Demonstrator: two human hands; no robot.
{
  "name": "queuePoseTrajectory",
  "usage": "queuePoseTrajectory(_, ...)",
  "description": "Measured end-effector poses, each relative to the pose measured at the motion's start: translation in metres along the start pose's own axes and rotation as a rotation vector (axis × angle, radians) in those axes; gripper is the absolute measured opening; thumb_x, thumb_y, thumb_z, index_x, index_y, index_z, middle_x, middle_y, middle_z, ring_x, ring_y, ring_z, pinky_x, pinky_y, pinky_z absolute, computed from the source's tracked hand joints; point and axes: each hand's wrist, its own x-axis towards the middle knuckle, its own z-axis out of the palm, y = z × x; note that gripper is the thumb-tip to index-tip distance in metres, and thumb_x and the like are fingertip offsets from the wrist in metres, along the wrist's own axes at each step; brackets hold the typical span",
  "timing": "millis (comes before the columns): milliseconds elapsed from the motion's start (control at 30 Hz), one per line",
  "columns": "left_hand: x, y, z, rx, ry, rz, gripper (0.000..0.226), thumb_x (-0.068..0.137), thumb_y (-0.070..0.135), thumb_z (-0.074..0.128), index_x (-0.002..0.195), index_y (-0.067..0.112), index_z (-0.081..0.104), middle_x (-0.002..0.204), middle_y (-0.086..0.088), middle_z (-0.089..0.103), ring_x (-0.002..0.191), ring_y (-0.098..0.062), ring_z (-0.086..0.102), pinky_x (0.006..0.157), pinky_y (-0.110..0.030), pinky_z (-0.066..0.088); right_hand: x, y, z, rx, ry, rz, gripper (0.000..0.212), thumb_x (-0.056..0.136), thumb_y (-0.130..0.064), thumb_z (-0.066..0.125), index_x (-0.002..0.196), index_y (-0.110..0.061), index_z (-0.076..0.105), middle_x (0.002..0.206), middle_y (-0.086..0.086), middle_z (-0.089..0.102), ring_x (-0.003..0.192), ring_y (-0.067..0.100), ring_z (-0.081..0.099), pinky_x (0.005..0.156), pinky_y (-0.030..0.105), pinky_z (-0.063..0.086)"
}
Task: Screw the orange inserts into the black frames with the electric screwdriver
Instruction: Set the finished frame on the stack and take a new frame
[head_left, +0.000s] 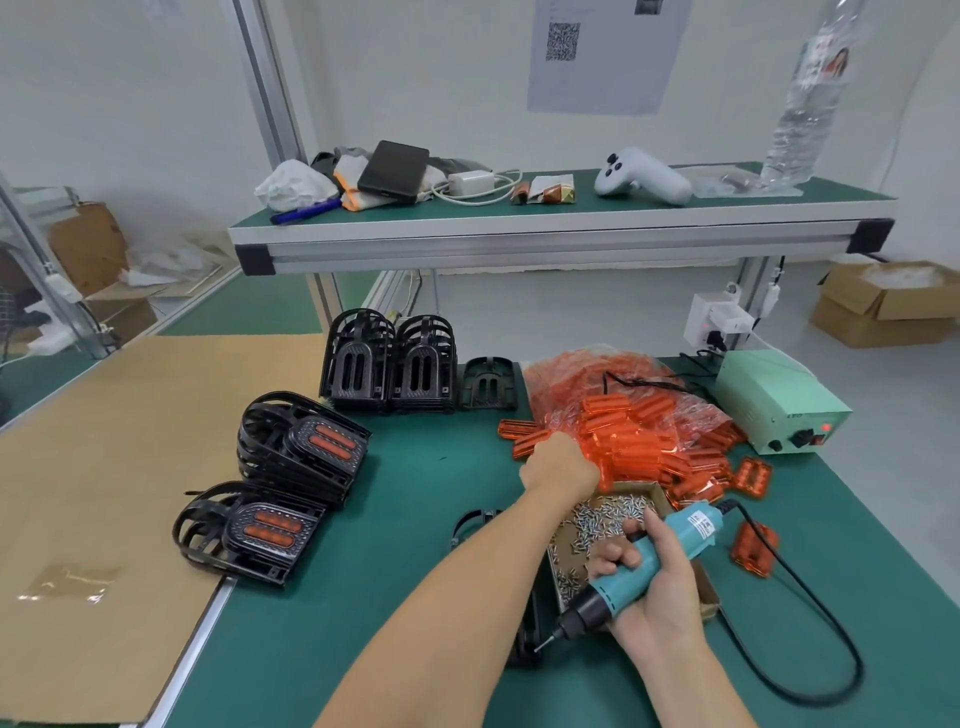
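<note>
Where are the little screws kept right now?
The screws lie in a shallow cardboard tray on the green table's right side, just in front of the orange inserts and behind the electric screwdriver.

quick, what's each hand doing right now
Left hand: reaching into the bag of orange inserts; grip cannot be told.
Right hand: holding the electric screwdriver.

On the upper shelf (519, 221) we see a white game controller (641, 176), a black case (393, 171), a white charger (467, 183), a blue pen (304, 212) and a clear water bottle (802, 104). A cardboard sheet (104, 467) covers the counter's (405, 571) left side; a QR-code notice (605, 52) hangs on the wall.
</note>
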Motion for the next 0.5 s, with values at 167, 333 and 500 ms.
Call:
queuePoseTrajectory(167,-0.018,-0.015,-0.030,-0.069,-0.011,0.048,0.025,0.086,0.025,0.067,0.071,0.011,0.053,0.076,-0.010,0.062,0.068,-0.025,0.055,0.065,-0.035,0.052,0.002,0.002,-0.001,-0.008,0.010,-0.012,0.023,0.081,-0.030,0.079,0.079,-0.014,0.062,0.059,-0.004,0.042,0.054,0.011,0.049,0.047,0.023,0.046)
queuePoseTrajectory(333,-0.070,-0.072,-0.065,-0.071,0.051,0.108,0.037,0.086,0.027,0.066,0.056,0.009,0.056,0.053,-0.003,0.047,0.052,-0.018,0.041,0.053,-0.027,0.041,0.001,0.001,0.000,-0.026,0.016,-0.018,0.025,0.080,-0.030,0.079,0.081,-0.015,0.060,0.059,-0.005,0.042,0.055,0.012,0.050,0.048,0.022,0.046)
queuePoseTrajectory(500,-0.132,-0.139,-0.072,-0.062,0.079,0.074,0.018,0.089,0.030,0.068,0.082,0.015,0.075,0.066,-0.002,0.067,0.058,-0.012,0.048,0.057,-0.024,0.043,0.000,0.002,0.002,-0.040,0.013,-0.033,0.023,0.087,-0.029,0.075,0.083,-0.015,0.056,0.059,-0.005,0.041,0.056,0.011,0.049,0.049,0.022,0.046)
